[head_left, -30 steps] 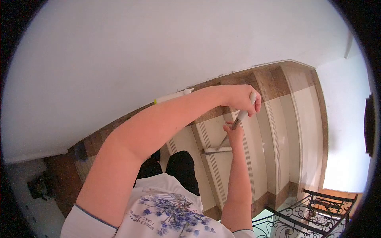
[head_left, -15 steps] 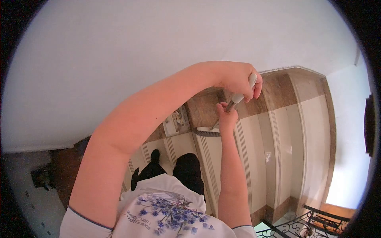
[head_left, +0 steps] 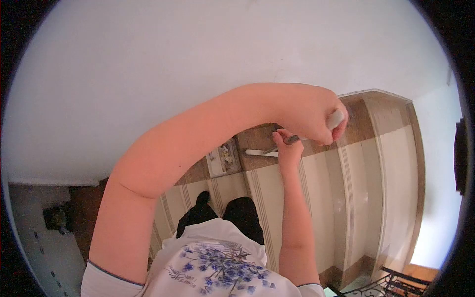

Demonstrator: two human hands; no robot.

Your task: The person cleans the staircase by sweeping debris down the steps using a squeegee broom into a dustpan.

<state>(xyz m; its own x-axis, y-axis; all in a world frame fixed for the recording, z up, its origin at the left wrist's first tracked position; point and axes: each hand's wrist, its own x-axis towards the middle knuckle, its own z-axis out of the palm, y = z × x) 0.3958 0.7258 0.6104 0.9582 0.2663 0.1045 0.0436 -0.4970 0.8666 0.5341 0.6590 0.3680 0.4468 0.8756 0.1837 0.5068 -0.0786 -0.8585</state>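
My left hand (head_left: 324, 116) is wrapped round the pale top end of a broom handle (head_left: 335, 119), near the wall. Lower on the same stick, my right hand (head_left: 289, 148) grips the grey shaft with its fingers curled. The broom head (head_left: 261, 153), a white bar, rests on a stair step by the brown border, left of my right hand. A dustpan (head_left: 222, 158) with debris in it lies on the step just below my left forearm, close to the broom head.
Cream stairs (head_left: 319, 198) with brown edges curve along the white wall (head_left: 198, 54). A black iron railing (head_left: 396, 284) stands at the lower right. My legs in black trousers (head_left: 245, 213) are on the steps. A dark object (head_left: 57, 218) sits at the far left.
The broom head has shifted toward the wall, onto the brown border. My left hand has tilted the handle's top to the right. The dustpan, hidden at first, now shows.
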